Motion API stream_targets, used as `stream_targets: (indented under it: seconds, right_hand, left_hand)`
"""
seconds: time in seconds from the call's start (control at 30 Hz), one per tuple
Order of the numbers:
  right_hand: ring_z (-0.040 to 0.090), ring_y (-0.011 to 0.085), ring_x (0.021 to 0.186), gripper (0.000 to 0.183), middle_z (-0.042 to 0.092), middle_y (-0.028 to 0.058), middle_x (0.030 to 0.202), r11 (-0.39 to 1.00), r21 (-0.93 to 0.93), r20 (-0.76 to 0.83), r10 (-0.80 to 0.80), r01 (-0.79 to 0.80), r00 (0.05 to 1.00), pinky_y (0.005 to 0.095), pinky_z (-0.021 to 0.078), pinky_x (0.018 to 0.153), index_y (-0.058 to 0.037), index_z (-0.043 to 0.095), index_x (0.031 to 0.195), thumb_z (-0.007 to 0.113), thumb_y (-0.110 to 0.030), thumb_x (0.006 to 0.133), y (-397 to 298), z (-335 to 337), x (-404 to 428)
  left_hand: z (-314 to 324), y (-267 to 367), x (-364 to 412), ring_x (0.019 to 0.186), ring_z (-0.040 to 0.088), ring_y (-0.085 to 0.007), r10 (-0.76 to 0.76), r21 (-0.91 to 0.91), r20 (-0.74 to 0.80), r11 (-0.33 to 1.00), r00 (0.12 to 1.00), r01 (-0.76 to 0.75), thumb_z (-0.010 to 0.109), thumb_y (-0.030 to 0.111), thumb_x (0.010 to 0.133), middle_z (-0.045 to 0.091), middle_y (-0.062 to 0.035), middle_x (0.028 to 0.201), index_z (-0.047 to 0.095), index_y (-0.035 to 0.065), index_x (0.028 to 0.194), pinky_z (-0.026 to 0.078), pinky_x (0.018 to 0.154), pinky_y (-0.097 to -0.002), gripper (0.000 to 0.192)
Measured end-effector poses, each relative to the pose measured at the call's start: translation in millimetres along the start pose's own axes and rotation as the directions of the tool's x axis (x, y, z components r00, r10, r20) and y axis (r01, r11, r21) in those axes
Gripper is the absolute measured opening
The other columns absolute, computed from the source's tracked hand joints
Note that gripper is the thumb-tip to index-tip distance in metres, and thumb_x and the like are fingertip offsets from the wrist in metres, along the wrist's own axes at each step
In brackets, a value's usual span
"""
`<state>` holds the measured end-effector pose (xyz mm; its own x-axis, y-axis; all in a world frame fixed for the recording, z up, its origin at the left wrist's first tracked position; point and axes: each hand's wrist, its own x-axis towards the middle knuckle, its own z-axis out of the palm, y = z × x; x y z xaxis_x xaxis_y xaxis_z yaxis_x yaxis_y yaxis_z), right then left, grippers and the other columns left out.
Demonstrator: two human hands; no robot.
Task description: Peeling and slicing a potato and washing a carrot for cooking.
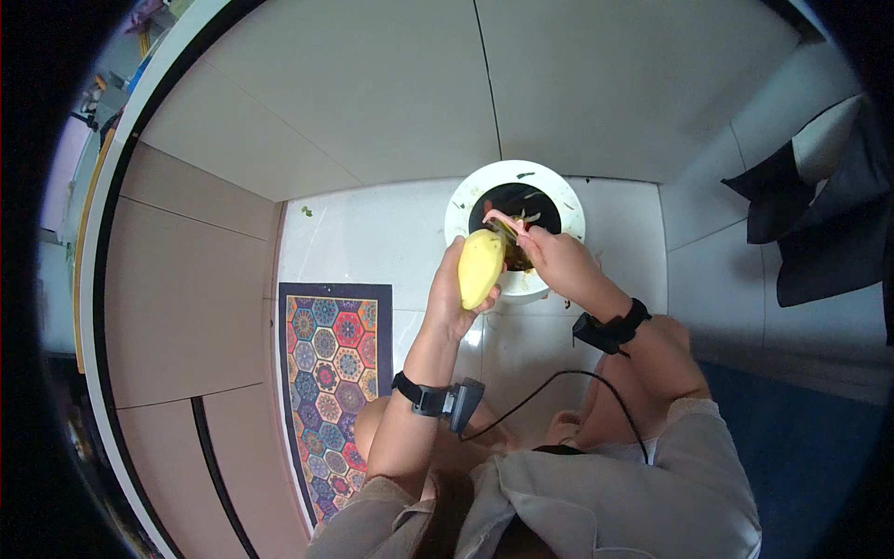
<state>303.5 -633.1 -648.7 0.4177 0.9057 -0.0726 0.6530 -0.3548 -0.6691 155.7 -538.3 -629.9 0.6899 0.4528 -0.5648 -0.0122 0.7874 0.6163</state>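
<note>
A peeled, pale yellow potato point(480, 270) lies in my left hand point(447, 286), its long side pointing away from me. My right hand point(562, 258) grips a pink-handled peeler point(504, 221), whose head is by the far right end of the potato. Beneath both hands stands a round bin with a white rim point(464, 202) and a dark inside. Scraps of peel lie in the bin, and small bits cling to its rim. The bin's near right part is partly covered by my right hand.
A mat with patterned hexagons point(325, 377) lies on the tiled floor at left. Cabinet fronts point(391, 91) rise behind the bin and at left point(188, 279). Dark cloths point(824, 223) hang at right. A black cable point(559, 374) loops between my arms. A green scrap point(306, 211) is on the floor.
</note>
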Motion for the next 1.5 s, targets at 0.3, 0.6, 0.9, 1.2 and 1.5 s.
stream_targets:
  seconds: [0.3, 0.6, 0.9, 1.2, 1.5]
  right_hand:
    - [0.057, 0.0358, 0.06, 0.029, 0.057, 0.0182, 0.065, 0.955, 0.251, 0.134, -0.195, 0.157, 0.972, 0.0417, 0.044, 0.056, -0.0032, 0.054, 0.085, 0.044, -0.029, 0.09, -12, -23, -7]
    - [0.057, 0.035, 0.055, 0.032, 0.057, 0.0156, 0.06, 0.983, -0.024, 0.001, -0.182, 0.182, 0.983, 0.0443, 0.0454, 0.05, -0.0046, 0.054, 0.08, 0.044, -0.033, 0.089, -8, -12, -5]
    - [0.059, 0.0324, 0.055, 0.031, 0.058, 0.0139, 0.059, 0.962, -0.233, -0.038, -0.154, 0.142, 0.987, 0.0425, 0.0464, 0.05, -0.005, 0.054, 0.081, 0.043, -0.033, 0.09, 30, 20, -1]
    - [0.059, 0.0362, 0.062, 0.034, 0.059, 0.0175, 0.066, 0.992, 0.076, -0.075, -0.094, 0.1, 0.993, 0.0442, 0.046, 0.057, -0.0043, 0.054, 0.082, 0.041, -0.035, 0.091, 5, -21, -2]
    - [0.059, 0.0354, 0.06, 0.036, 0.058, 0.0165, 0.061, 0.967, 0.077, 0.056, -0.249, 0.244, 0.967, 0.0436, 0.0462, 0.055, -0.0049, 0.053, 0.079, 0.041, -0.037, 0.091, -8, -26, -10]
  left_hand:
    - [-4, 1, 1, 0.044, 0.052, -0.015, 0.018, 0.067, -0.001, 0.998, 1.0, -0.018, 0.031, 0.043, 0.091, 0.058, -0.011, 0.073, 0.049, 0.0051, 0.101, 0.037, 0.031, -0.0196, 0.043]
    - [-12, -3, 8, 0.045, 0.051, -0.0152, -0.017, 0.082, 0.013, 0.996, 1.0, 0.016, 0.034, 0.046, 0.09, 0.057, -0.012, 0.076, 0.05, 0.0065, 0.103, 0.038, 0.031, -0.0191, 0.044]
    - [-6, -4, 3, 0.043, 0.051, -0.017, -0.212, -0.134, 0.1, 0.965, 0.972, 0.224, 0.037, 0.048, 0.088, 0.059, -0.0133, 0.074, 0.053, 0.009, 0.1, 0.038, 0.031, -0.0203, 0.044]
    - [-7, 4, 5, 0.043, 0.05, -0.014, -0.091, -0.108, 0.045, 0.99, 0.995, 0.095, 0.036, 0.049, 0.088, 0.056, -0.0128, 0.076, 0.05, 0.0061, 0.102, 0.038, 0.031, -0.0179, 0.047]
    - [3, 2, 4, 0.044, 0.052, -0.0146, -0.084, -0.024, 0.016, 0.996, 0.996, 0.084, 0.033, 0.048, 0.089, 0.057, -0.0107, 0.074, 0.051, 0.007, 0.103, 0.04, 0.032, -0.0189, 0.047]
